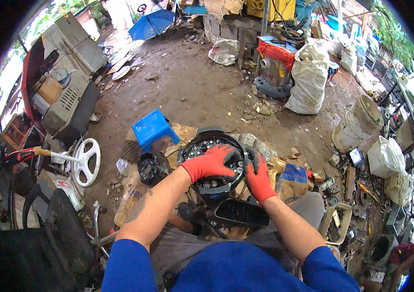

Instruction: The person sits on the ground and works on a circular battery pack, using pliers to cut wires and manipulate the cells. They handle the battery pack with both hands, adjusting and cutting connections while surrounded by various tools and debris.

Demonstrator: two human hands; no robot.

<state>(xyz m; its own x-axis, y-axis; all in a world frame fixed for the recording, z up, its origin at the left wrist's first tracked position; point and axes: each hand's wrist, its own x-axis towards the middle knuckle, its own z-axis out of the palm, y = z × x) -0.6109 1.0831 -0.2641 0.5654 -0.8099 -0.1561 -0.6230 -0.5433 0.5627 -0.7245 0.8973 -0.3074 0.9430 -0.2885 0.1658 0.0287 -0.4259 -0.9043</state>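
Note:
A round black container [210,130] stands between my knees, filled with many small metal pieces [212,184] that look like short cylinders or nuts. My left hand [213,163], in a red glove with dark fingertips, reaches over the pieces toward the container's right side. Its fingers are bent, and whatever they grip is hidden beneath them. At the right rim, my right hand [260,178], gloved the same way, has its fingers curled on the container's wall. Just below lies a black rectangular tray [241,212].
A blue plastic stool [152,127] stands beyond my left arm, near a dark motor-like part [152,167]. To the right are a yellow power tool [276,165], a bin of scrap [337,224] and a white bucket [358,124]. A white wheel [86,162] leans at left.

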